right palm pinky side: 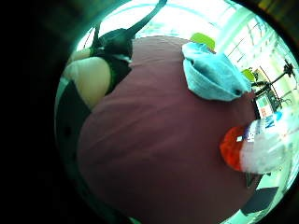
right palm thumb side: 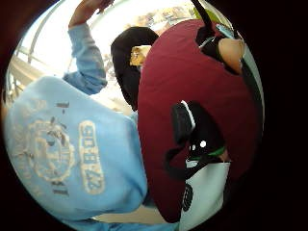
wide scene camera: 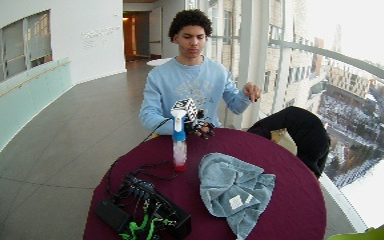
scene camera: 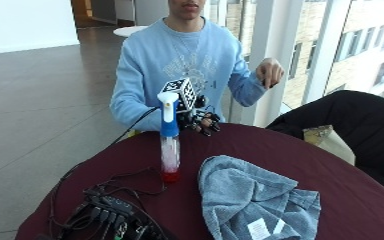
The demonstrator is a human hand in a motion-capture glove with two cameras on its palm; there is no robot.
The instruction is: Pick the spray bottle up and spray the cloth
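Cable clutter (scene camera: 105, 212) sits nearest, spray bottle (scene camera: 169, 140) upright on counter (scene camera: 258, 142) left of cloth (scene camera: 252, 200); right hand (scene camera: 202, 120) hovers behind, grip relaxed, holding nothing — reach for the neck, wrap below trigger.

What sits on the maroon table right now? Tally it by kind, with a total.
Spray bottle: 1, standing upright
Blue-grey towel: 1, lying crumpled
Black electronics box with cables: 1 cluster
Total: 3

The gloved right hand is above the table's far edge behind the bottle, holding nothing.
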